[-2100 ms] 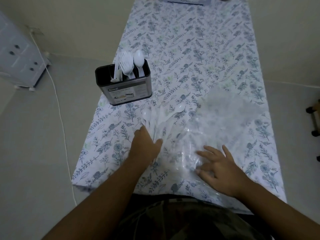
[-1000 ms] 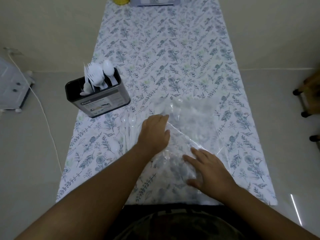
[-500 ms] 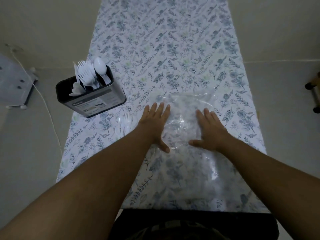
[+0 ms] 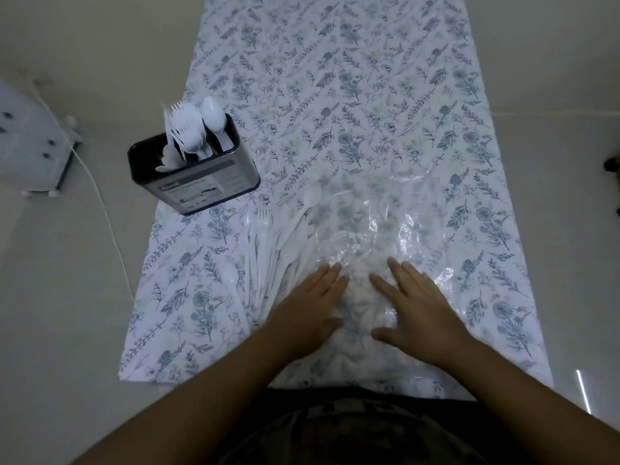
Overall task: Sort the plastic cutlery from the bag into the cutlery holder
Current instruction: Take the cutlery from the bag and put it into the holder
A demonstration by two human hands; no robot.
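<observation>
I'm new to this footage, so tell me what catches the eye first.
Both hands, left and right, press flat on a clear bag at the table's near middle. White cutlery lies fanned out left of the bag. Farther left stands the holder, already holding forks and spoons.

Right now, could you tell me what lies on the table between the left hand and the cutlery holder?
In the head view, loose white plastic cutlery lies fanned on the floral tablecloth between the left hand and the cutlery holder.
</observation>
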